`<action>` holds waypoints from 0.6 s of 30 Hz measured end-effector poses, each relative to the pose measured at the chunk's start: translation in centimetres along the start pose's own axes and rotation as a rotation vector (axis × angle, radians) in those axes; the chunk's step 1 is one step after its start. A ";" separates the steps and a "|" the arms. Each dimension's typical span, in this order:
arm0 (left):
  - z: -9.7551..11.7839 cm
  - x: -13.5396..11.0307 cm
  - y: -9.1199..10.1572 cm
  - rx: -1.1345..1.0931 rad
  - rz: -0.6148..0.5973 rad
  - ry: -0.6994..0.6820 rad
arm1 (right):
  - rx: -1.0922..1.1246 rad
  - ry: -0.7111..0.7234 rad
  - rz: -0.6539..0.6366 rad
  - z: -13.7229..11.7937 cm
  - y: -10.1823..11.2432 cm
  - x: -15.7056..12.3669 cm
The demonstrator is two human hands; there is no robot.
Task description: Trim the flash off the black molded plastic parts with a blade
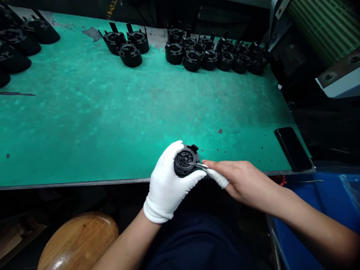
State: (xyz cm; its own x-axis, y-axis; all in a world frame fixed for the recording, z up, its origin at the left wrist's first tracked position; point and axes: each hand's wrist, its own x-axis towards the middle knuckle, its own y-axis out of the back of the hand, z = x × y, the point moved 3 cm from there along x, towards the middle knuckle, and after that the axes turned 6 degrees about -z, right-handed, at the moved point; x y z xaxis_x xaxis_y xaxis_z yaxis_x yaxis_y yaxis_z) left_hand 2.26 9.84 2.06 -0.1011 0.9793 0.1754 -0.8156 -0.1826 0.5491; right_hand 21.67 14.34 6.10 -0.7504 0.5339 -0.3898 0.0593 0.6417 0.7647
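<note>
A round black plastic part with rings and ribs on its face is held near the table's front edge. My left hand, in a white glove, wraps around its left and lower sides. From the right, my right hand grips a slim metal blade, perhaps a craft knife; its handle is mostly hidden in the fingers. The blade's tip lies over the part's face, right of the centre. A white cover sits on the right thumb, while the rest of that hand is bare.
Several black cylindrical parts stand along the back of the green table, with more at the far left. A phone lies at the right edge. Below are a wooden stool and a blue bin.
</note>
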 end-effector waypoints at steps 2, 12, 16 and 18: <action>-0.1 0.0 0.0 -0.004 0.003 -0.005 | -0.011 -0.006 -0.011 0.0 -0.2 -0.2; 0.0 0.0 0.0 0.001 0.005 -0.018 | -0.062 0.025 0.048 -0.2 -0.2 0.3; -0.2 -0.1 0.0 -0.005 0.009 -0.024 | -0.095 0.024 0.005 0.1 -0.7 0.6; -0.2 -0.2 0.0 -0.004 0.007 -0.020 | -0.087 0.032 -0.027 0.0 -0.5 0.7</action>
State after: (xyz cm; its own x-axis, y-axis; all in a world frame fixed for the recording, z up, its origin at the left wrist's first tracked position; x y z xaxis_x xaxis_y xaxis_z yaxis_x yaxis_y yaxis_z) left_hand 2.16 9.67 1.87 -0.0952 0.9760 0.1959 -0.8171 -0.1891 0.5447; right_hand 21.12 14.38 5.40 -0.7714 0.4983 -0.3957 -0.0179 0.6046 0.7963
